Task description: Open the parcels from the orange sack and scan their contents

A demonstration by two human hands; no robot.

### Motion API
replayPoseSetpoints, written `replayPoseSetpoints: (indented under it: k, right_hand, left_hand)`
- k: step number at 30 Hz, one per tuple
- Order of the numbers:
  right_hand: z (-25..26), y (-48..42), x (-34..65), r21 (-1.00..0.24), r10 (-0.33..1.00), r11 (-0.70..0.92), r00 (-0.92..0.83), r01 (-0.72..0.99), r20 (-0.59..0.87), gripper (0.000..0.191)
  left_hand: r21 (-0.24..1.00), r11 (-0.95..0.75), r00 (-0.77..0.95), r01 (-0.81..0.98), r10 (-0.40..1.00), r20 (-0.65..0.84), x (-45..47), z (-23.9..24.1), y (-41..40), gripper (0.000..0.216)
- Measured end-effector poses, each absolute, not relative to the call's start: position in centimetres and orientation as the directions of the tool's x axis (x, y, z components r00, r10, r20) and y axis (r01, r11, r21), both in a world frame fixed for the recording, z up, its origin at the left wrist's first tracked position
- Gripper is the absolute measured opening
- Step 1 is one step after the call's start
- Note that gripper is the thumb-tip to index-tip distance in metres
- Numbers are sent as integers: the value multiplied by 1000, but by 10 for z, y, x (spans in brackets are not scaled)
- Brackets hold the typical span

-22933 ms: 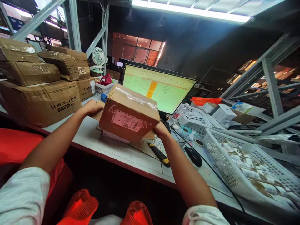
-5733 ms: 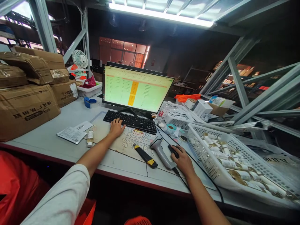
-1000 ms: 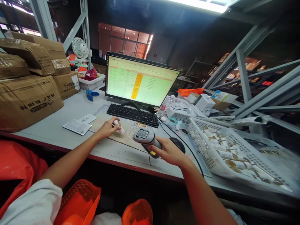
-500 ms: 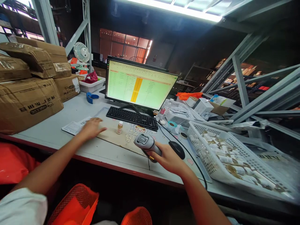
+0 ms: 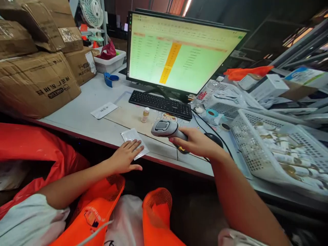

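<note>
My right hand (image 5: pixel 197 141) is wrapped round the handle of a grey barcode scanner (image 5: pixel 165 128), held above the front of the desk. Flat under the fingers of my left hand (image 5: pixel 126 155) lies a thin white packet (image 5: pixel 135 136) at the desk's front edge; the hand's thumb points out to the side. A small bottle with a white cap (image 5: pixel 145 115) stands upright on the beige desk mat (image 5: pixel 123 114), between the packet and the keyboard (image 5: pixel 160 104). Another white printed packet (image 5: pixel 104 110) rests farther left on the desk.
Behind the keyboard stands a monitor (image 5: pixel 151 51) with a spreadsheet. On the right, a white basket (image 5: pixel 246 150) holds many small bottles. Cardboard boxes (image 5: pixel 38 85) are stacked at left. A mouse (image 5: pixel 214 139) and tape rolls (image 5: pixel 212 113) sit near the scanner. Orange bags (image 5: pixel 94 218) hang below the desk.
My left hand has come back toward the desk's front edge, with a white packet now under it. The scanner stays in my right hand. My view has tilted down and closer.
</note>
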State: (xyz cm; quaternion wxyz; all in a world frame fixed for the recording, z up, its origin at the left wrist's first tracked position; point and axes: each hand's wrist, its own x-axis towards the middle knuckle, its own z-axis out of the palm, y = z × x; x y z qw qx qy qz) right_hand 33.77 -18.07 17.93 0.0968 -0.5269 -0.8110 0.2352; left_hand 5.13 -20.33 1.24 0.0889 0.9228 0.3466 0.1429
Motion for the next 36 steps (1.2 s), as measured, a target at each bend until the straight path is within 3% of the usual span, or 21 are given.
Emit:
replayPoseSetpoints:
  k: [5, 14, 22, 29, 36]
  right_hand:
    - [187, -176, 337, -510, 882, 270, -423, 816, -210, 42]
    - [191, -198, 353, -536, 831, 231, -452, 812, -325, 44]
    - [188, -206, 325, -616, 724, 238, -560, 751, -402, 40]
    - [180, -208, 307, -480, 688, 340, -562, 809, -459, 31]
    - [175, -190, 352, -569, 869, 238, -434, 787, -236, 37]
  left_hand:
    - [330, -844, 827, 423, 509, 239, 68, 10, -200, 82]
    - [486, -779, 760, 397, 576, 301, 25, 16, -171, 96]
    - [447, -823, 849, 350, 480, 220, 19, 12, -167, 57]
    - [295, -874, 819, 387, 473, 325, 23, 2, -173, 42]
    - [241, -856, 744, 458, 518, 423, 36, 1, -178, 29]
